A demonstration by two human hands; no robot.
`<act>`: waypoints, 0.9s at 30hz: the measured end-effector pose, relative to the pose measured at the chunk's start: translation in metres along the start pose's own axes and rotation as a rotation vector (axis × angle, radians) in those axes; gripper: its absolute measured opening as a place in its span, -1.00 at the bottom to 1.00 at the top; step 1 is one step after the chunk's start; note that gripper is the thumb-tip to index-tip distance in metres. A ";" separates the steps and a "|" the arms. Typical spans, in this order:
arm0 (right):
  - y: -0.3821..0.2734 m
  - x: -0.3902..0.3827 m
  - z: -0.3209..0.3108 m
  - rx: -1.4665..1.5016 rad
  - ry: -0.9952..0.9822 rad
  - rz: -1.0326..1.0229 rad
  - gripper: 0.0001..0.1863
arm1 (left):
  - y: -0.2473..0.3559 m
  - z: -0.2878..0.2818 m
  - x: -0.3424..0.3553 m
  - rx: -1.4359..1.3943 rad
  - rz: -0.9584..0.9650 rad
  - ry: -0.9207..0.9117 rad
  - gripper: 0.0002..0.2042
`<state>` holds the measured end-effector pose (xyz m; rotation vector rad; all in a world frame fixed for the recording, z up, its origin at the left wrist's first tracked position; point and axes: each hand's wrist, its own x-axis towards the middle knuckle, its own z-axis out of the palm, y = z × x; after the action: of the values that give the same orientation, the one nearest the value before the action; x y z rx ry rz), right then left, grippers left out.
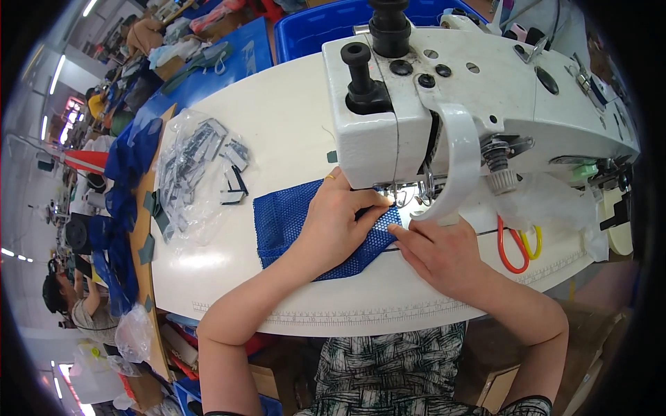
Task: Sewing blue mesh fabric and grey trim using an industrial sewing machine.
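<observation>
My left hand point(340, 218) rests on a piece of blue mesh fabric point(281, 225), its thumb and index fingertip pinched on it beside the metal presser foot point(401, 195) of a white sewing machine point(364, 149). My right hand point(433, 246) is just right of it, index finger reaching onto the fabric's right edge, the other fingers bent and partly hidden behind the machine's white curved guard point(458, 159). Red-handled and yellow-handled scissors point(513, 253) lie to the right of my right hand.
A plastic bag of small grey pieces point(194, 173) lies on the white tabletop point(263, 118). Blue fabric point(114, 263) drapes at the left; a blue bin point(302, 35) stands behind. A co-worker point(94, 312) works at far left. A printed ruler runs along the front edge.
</observation>
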<state>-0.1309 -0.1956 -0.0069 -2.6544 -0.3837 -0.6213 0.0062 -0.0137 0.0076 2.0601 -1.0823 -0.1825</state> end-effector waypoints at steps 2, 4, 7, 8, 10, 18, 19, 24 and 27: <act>0.001 0.000 0.002 0.002 -0.002 0.001 -0.66 | 0.002 0.000 -0.001 0.026 0.001 0.001 -0.88; 0.002 0.000 0.001 0.015 0.010 0.000 -0.66 | 0.004 -0.001 -0.002 0.056 0.009 0.007 -0.88; 0.001 0.000 -0.002 0.022 -0.009 0.015 -0.64 | 0.005 0.000 -0.004 0.057 0.017 0.012 -0.89; 0.002 0.000 -0.002 0.021 -0.008 0.013 -0.64 | 0.005 0.001 -0.004 0.073 0.012 0.010 -0.88; 0.003 0.000 -0.001 0.033 0.011 0.001 -0.62 | 0.004 0.001 -0.005 0.087 0.011 0.006 -0.88; 0.007 -0.001 0.002 -0.007 0.014 -0.002 -0.61 | -0.008 0.009 -0.001 0.033 0.051 0.054 -0.87; 0.007 0.000 0.002 -0.023 0.013 0.010 -0.61 | -0.009 0.010 -0.002 0.034 0.053 0.053 -0.87; 0.006 -0.001 0.003 -0.022 0.022 0.017 -0.61 | -0.005 0.012 -0.004 -0.027 -0.123 0.123 -0.85; 0.007 -0.002 0.005 -0.016 0.027 0.030 -0.62 | -0.011 0.014 -0.003 0.004 -0.026 0.152 -0.87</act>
<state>-0.1283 -0.2002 -0.0142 -2.6584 -0.3323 -0.6532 0.0048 -0.0158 -0.0108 2.0564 -0.9644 -0.0359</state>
